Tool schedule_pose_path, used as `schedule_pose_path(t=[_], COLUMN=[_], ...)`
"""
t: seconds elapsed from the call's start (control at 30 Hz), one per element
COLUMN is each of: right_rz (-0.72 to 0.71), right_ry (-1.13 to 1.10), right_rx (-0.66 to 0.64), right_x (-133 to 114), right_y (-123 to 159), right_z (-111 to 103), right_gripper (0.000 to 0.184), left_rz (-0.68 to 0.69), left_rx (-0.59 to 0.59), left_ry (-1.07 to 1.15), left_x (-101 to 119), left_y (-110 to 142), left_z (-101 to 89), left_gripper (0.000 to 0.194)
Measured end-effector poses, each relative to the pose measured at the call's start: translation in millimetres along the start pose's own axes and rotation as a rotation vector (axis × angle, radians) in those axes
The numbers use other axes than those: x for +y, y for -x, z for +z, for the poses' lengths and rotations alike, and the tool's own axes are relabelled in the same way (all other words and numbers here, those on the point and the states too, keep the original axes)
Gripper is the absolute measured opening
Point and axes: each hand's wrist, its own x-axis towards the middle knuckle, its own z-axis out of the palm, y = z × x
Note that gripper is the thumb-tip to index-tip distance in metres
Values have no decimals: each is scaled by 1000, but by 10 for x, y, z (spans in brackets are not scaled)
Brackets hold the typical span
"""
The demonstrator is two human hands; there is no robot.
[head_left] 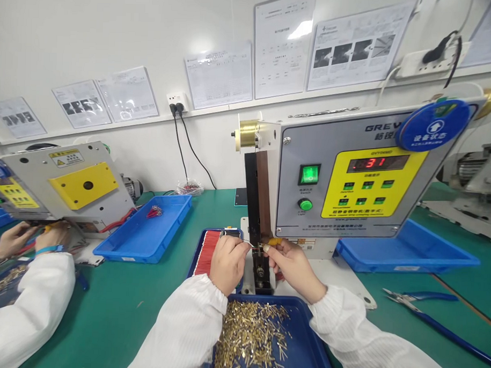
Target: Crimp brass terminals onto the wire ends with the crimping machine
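Observation:
At the front of the crimping machine (334, 176), my left hand (230, 263) is closed in a pinch on a thin wire (250, 242). Close beside it, my right hand (293, 265) has thumb and index finger pressed together at the machine's crimping slot; the small thing between them is too tiny to make out. A yellow cover shows on a right-hand finger. Below both wrists sits a dark blue tray (310, 336) with a heap of small gold-coloured metal pins (252, 334). Partly behind my left hand, a smaller tray holds red wires (207, 252).
Blue-handled cutters (422, 313) lie at the right on the green table (116, 308). Blue bins stand at left (143, 234) and right (408, 254). A co-worker's hands (52, 236) work at another machine (76, 183) on the left.

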Motion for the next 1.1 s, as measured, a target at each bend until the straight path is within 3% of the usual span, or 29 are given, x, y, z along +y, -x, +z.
schedule_pose_path(t=[0.43, 1.1], right_rz=[-1, -123], right_ry=[-5, 13], right_rx=[20, 129], right_x=[36, 126], right_y=[0, -9], right_z=[14, 95], right_gripper=[28, 24], left_rz=[-15, -18], left_rx=[-1, -17], left_ry=[5, -26], left_x=[3, -6], left_y=[1, 7], left_z=[1, 4], left_gripper=[16, 16])
